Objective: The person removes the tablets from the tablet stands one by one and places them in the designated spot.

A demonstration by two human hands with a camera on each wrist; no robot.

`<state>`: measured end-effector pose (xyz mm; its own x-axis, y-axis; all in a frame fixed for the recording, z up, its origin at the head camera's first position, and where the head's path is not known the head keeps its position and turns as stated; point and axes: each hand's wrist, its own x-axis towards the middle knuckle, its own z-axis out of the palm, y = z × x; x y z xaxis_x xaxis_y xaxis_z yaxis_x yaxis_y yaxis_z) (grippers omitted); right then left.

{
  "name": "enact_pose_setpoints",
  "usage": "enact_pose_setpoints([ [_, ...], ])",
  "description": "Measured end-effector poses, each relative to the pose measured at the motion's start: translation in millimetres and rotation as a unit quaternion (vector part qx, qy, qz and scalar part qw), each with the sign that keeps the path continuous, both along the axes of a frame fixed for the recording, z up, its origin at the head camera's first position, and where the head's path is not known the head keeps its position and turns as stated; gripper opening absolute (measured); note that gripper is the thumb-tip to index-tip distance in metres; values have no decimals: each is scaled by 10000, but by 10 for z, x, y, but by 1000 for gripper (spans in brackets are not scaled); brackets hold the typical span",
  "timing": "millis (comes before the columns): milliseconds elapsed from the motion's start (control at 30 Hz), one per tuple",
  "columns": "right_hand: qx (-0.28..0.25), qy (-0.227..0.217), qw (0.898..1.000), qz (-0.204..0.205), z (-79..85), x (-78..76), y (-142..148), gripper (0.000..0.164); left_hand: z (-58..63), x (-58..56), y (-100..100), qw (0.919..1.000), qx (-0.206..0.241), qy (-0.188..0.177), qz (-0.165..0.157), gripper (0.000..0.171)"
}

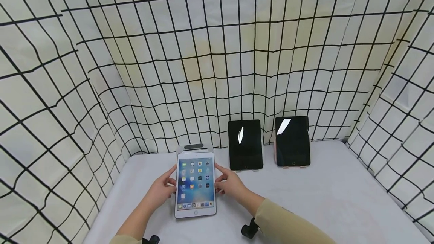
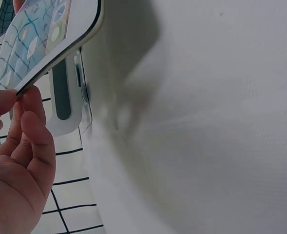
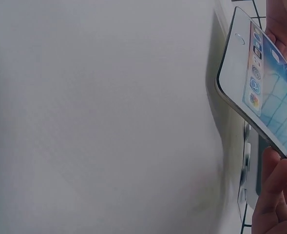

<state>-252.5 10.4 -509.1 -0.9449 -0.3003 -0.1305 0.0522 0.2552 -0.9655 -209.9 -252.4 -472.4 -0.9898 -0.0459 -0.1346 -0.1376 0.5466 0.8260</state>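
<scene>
A white tablet [image 1: 196,183] with a lit screen of app icons is held upright-tilted between both hands in the head view. My left hand [image 1: 161,187] pinches its left edge, and my right hand [image 1: 232,183] grips the right edge. In the left wrist view, thumb and fingers [image 2: 33,129] close on the tablet's rim, with its lower edge raised over the white surface. Right behind it is a pale tablet stand [image 1: 179,148] with a dark grey pad, mostly hidden by the tablet. The right wrist view shows the home button end of the tablet [image 3: 233,68].
To the right, two black-screened tablets lean on stands: one tablet [image 1: 245,144] near the middle and another tablet [image 1: 293,142] farther right. A white cloth [image 1: 305,202] covers the table. White walls with a black grid [image 1: 237,59] enclose the back and sides.
</scene>
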Motion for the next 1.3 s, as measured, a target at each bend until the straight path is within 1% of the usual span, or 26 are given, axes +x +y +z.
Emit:
enact_pose_setpoints([
  [67,-4,-47,10000,17,-21,25,2,74,-12,29,-5,10000,26,-43,-41,76],
  [233,-71,-134,9998,111,-40,73,-8,73,-37,84,-19,9999,93,-64,-5,76],
  [367,-76,-234,9996,133,-45,125,-26,73,-44,107,-30,9998,171,-108,-3,77],
  [567,-62,-423,9990,160,-74,194,-46,74,-103,118,-64,9989,114,-445,66,79],
  [633,-45,-479,9987,187,-85,208,-53,74,-118,130,-74,9986,101,-509,85,79],
  [767,-69,-628,9976,281,-100,240,-81,74,-141,173,-117,9976,288,-629,87,79],
  [900,-69,-737,9967,319,-113,276,-79,74,-158,185,-141,9957,484,-790,24,80],
  [1133,-100,-809,9959,397,-148,341,-79,73,-236,221,-173,9928,508,-1083,-66,81],
  [1300,-13,-911,9951,375,-154,369,-79,72,-255,228,-207,9908,550,-1194,-313,80],
])
